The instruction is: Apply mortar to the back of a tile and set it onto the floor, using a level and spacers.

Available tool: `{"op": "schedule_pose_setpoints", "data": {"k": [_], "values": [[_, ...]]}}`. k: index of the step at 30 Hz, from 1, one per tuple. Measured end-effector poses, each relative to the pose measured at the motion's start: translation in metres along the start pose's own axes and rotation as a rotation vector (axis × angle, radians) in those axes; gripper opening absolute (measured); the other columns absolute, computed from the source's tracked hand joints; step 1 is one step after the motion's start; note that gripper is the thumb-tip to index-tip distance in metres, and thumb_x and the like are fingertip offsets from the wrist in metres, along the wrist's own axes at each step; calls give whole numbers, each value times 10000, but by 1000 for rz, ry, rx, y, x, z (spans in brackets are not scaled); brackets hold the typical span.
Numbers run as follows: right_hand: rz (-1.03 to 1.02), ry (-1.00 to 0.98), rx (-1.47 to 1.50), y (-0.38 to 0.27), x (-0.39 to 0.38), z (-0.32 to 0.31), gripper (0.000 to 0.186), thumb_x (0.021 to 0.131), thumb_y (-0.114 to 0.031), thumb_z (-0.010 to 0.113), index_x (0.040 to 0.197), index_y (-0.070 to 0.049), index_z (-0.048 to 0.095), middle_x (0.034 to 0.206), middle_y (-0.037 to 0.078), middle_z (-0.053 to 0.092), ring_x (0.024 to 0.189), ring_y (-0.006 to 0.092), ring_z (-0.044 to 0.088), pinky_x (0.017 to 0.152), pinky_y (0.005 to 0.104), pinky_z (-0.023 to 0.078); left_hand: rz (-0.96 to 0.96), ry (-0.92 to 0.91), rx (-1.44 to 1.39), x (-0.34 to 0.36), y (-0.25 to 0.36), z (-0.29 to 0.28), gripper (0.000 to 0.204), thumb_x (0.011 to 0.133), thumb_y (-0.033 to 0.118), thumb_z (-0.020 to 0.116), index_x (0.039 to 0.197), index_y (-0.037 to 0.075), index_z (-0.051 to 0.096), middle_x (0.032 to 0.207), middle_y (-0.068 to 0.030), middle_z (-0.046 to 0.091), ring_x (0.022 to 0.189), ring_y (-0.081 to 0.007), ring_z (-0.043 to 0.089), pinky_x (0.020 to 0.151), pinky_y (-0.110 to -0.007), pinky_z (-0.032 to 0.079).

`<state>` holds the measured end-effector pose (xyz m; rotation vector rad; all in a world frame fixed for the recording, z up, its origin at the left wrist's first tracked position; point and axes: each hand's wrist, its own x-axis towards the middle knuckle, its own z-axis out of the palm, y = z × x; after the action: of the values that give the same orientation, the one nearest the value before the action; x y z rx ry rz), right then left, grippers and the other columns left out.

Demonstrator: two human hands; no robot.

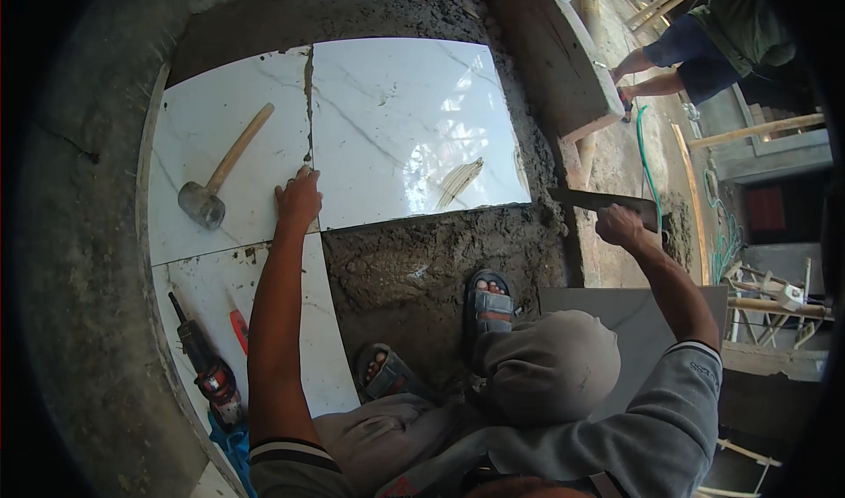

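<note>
My left hand (299, 194) rests with fingers apart on the seam between two white marbled tiles, the left (238, 102) and the right (396, 120). Left of it a rubber mallet (201, 202) with a wooden handle lies on the left tile. My right hand (623, 227) is closed on the handle of a flat steel trowel (581, 197), held at the right edge of the wet mortar bed (414, 269). A smear of mortar (459, 181) marks the right tile's glossy surface.
A power tool (211, 370) and red tool (238, 326) lie lower left, beside a concrete wall (79, 234). My sandalled feet stand in mortar. A grey slab (642, 322) is lower right. Beyond a concrete ledge (563, 67) are another person (704, 49), a green hose (649, 172) and bamboo poles.
</note>
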<state>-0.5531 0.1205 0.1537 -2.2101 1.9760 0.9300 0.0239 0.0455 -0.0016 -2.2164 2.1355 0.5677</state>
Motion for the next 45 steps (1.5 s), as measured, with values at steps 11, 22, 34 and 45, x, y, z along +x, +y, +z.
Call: {"op": "schedule_pose_setpoints", "data": {"k": [11,22,34,45], "values": [[-267,-90,-284,-50,7,20,151,730,-122,575,742,-35,698,715,143,662,654,286,652,597,400,519,9,-15,62,-2,1,2,457,831,198,627,1269,144,506,1375,-41,429,1179,-270,491,1004,-567,312],[413,139,686,-54,-34,52,370,868,-318,504,867,46,571,828,284,609,830,455,593,699,509,455,53,30,62,-10,-2,6,464,842,254,601,1277,136,491,1396,-42,414,1235,-273,435,1028,-577,261],[645,313,1437,-110,-4,165,424,892,-376,509,827,44,519,692,107,526,648,202,500,610,362,418,93,87,127,-13,-1,8,429,863,281,582,1247,100,515,1369,-53,436,1206,-254,456,1002,-581,273],[-31,698,712,-124,31,86,561,843,-111,546,1346,33,343,1375,252,343,1260,409,345,1040,446,303,98,125,89,-18,-2,21,451,849,291,599,1237,77,511,1358,-145,415,1223,-277,439,1014,-549,274]]}}
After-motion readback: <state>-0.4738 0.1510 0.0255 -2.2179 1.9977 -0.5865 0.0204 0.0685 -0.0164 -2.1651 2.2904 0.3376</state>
